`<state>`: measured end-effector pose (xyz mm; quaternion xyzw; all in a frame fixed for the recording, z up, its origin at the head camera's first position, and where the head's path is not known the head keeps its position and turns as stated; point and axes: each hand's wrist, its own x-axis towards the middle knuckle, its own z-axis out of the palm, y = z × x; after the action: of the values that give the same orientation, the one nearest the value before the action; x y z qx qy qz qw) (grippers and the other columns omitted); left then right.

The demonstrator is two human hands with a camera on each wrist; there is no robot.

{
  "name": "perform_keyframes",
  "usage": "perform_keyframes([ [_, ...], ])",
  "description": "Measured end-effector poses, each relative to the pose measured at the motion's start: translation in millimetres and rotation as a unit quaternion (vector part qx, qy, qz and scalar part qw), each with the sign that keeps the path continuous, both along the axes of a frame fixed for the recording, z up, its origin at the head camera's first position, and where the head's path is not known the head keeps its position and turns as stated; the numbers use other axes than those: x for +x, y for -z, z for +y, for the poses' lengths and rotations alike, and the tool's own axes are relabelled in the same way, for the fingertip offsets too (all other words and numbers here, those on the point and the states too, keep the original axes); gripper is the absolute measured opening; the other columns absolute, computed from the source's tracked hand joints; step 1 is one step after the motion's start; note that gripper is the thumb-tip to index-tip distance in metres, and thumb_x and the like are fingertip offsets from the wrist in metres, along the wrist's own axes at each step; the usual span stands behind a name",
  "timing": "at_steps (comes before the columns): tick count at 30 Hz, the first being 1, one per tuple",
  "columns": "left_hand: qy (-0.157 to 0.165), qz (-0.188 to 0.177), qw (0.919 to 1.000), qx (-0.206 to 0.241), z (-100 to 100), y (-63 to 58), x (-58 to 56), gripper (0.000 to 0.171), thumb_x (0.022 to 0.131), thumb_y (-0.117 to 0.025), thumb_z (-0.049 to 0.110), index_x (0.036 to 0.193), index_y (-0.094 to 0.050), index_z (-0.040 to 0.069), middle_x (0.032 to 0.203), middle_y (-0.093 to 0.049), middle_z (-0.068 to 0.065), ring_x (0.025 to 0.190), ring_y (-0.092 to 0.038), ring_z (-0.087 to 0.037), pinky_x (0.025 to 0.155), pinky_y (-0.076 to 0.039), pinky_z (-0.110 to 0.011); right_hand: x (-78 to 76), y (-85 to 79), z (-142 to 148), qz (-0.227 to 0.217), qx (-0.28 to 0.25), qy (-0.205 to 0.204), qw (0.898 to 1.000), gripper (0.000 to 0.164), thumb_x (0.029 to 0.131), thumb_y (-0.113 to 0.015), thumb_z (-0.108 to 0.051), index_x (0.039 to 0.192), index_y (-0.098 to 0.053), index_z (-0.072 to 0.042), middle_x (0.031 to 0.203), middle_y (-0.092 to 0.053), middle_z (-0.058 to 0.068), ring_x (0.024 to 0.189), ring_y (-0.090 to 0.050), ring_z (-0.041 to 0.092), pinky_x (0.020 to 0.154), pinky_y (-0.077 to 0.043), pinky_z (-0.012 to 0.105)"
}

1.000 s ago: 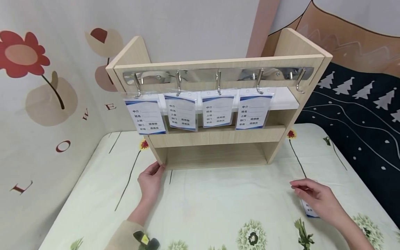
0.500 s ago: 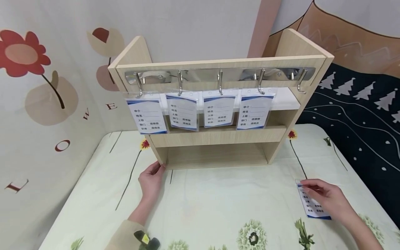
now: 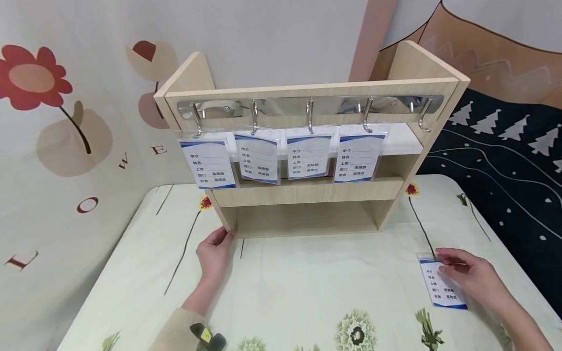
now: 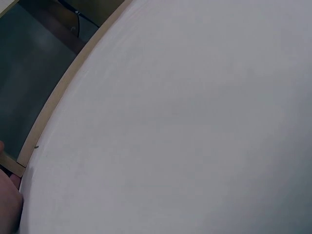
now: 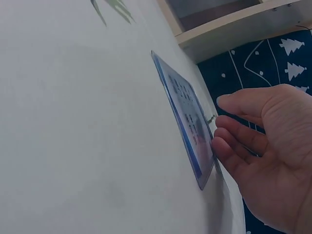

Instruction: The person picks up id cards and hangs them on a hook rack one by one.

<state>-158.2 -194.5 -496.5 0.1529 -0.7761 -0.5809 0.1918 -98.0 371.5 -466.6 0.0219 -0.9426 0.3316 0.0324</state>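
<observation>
My left hand holds the lower left front corner of a wooden shelf rack, thumb on one side of the panel and fingers on the other. Only part of that hand shows in the left wrist view. A badge in a clear sleeve, white with blue bands, lies flat on the cloth at the right. Over its upper right part is my right hand, fingers loosely bent. In the right wrist view, the thumb stands apart from the fingers, which are beside the badge; whether they touch it I cannot tell.
A metal strip with several hooks runs across the rack's front. Several similar badges hang along it; the rightmost hook bears none. Flower-printed cloth covers the table, and patterned curtains stand behind.
My right hand has moved to the right, uncovering more of the badge on the cloth. The left hand stays at the rack's corner. The head view has shifted slightly.
</observation>
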Motion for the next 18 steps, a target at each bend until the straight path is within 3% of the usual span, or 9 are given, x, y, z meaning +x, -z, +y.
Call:
perform_keyframes([
  [12,-0.002,-0.006,1.0,-0.002,-1.0,1.3,-0.3,0.027,0.096,-0.07,0.005,0.121,-0.073,-0.004,0.117,-0.072,-0.021,0.085,-0.063,0.012,0.075,-0.053,-0.008,-10.8,3.2,13.7,-0.018,0.039,0.003,0.999,0.05,0.085,-0.082,-0.01,0.13,-0.065,0.001,0.119,-0.067,0.022,0.087,-0.048,-0.013,0.068,-0.044,0.009],
  [18,0.0,-0.003,1.0,-0.004,-1.3,0.1,0.3,0.027,0.096,-0.07,0.005,0.121,-0.073,-0.003,0.117,-0.072,-0.021,0.086,-0.063,0.012,0.075,-0.053,-0.008,-15.4,1.4,16.3,-0.048,0.047,0.0,0.998,0.051,0.086,-0.082,-0.014,0.131,-0.064,0.003,0.125,-0.064,0.027,0.102,-0.063,0.03,0.067,-0.045,0.012],
])
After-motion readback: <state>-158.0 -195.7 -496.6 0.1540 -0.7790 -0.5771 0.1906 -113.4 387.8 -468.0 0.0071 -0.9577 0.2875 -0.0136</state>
